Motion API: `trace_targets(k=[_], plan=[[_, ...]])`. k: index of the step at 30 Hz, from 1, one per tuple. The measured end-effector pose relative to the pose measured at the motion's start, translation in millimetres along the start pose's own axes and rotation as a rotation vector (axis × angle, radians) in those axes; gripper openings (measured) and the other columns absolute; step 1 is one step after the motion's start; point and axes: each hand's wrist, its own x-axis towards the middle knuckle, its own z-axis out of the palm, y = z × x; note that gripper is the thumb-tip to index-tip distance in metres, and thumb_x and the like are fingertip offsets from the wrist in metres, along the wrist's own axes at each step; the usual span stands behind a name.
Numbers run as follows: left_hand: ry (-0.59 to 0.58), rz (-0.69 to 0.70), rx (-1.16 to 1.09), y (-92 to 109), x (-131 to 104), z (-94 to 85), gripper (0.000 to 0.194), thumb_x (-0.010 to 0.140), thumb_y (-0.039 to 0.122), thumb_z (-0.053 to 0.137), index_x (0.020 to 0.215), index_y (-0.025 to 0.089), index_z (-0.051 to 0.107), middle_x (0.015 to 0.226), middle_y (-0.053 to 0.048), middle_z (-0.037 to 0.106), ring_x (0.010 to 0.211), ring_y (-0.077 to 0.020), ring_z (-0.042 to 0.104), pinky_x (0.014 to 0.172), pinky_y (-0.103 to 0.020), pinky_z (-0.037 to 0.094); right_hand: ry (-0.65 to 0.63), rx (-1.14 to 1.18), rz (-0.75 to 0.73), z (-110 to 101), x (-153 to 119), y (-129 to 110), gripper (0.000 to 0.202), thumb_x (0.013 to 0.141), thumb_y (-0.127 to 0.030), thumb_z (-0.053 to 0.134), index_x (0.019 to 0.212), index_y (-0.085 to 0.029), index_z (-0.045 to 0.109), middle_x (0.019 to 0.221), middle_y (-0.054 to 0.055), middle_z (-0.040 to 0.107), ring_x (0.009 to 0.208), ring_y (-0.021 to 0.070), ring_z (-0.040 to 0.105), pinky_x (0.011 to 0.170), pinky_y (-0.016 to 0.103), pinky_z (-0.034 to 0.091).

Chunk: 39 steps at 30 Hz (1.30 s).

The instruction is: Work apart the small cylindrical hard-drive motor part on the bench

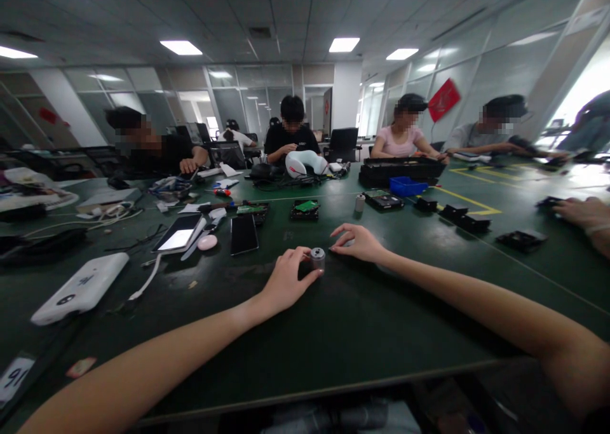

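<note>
A small metal cylinder (318, 260) stands upright on the dark green table (362, 332). My left hand (291, 275) holds it from the left side, with the thumb in front and the fingers behind. Just to the right, my right hand (357, 242) is apart from the cylinder; its thumb and fingers are curved with a gap between them, and nothing shows in it. Farther back stands a second light-coloured cylinder (359, 203), untouched.
A black phone (244, 234), a lit phone (178, 234) and a white power bank (81, 288) lie to the left. Circuit boards (305, 209), a blue tray (408, 186) and black blocks (452, 214) are farther back. Several people sit around the table.
</note>
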Motion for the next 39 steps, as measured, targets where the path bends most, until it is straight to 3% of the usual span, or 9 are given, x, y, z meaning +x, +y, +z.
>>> trace_targets(k=[8, 12, 18, 39], plan=[[0.000, 0.001, -0.001, 0, 0, -0.1, 0.035, 0.082, 0.038, 0.064, 0.112, 0.023, 0.052, 0.107, -0.007, 0.060, 0.101, -0.0254, 0.060, 0.090, -0.044, 0.046, 0.051, 0.007, -0.026, -2, 2, -9, 0.034, 0.070, -0.031, 0.075, 0.098, -0.017, 0.062, 0.074, 0.003, 0.074, 0.074, 0.0210, 0.071, 0.076, 0.034, 0.053], [0.009, 0.010, 0.000, 0, 0, 0.7, 0.034, 0.082, 0.037, 0.065, 0.112, 0.024, 0.052, 0.106, -0.006, 0.061, 0.101, -0.0254, 0.060, 0.090, -0.043, 0.046, 0.144, 0.092, -0.089, -8, 0, -37, 0.038, 0.069, -0.036, 0.076, 0.098, -0.017, 0.061, 0.075, 0.005, 0.074, 0.076, 0.0226, 0.072, 0.076, 0.035, 0.054], [0.016, 0.025, 0.026, 1, 1, 0.4, 0.032, 0.082, 0.036, 0.065, 0.110, 0.023, 0.053, 0.103, -0.006, 0.062, 0.098, -0.0249, 0.059, 0.088, -0.042, 0.046, 0.040, 0.174, -0.193, -8, -12, -71, 0.036, 0.070, -0.034, 0.075, 0.099, -0.017, 0.059, 0.080, 0.005, 0.074, 0.079, 0.0207, 0.072, 0.078, 0.034, 0.055], [0.011, 0.024, 0.006, 1, 1, -0.4, 0.031, 0.082, 0.034, 0.065, 0.110, 0.023, 0.055, 0.103, -0.005, 0.061, 0.098, -0.0244, 0.058, 0.087, -0.040, 0.046, 0.016, 0.148, -0.191, -1, -14, -67, 0.031, 0.071, -0.027, 0.073, 0.097, -0.017, 0.060, 0.080, 0.004, 0.074, 0.079, 0.0197, 0.071, 0.077, 0.033, 0.054]])
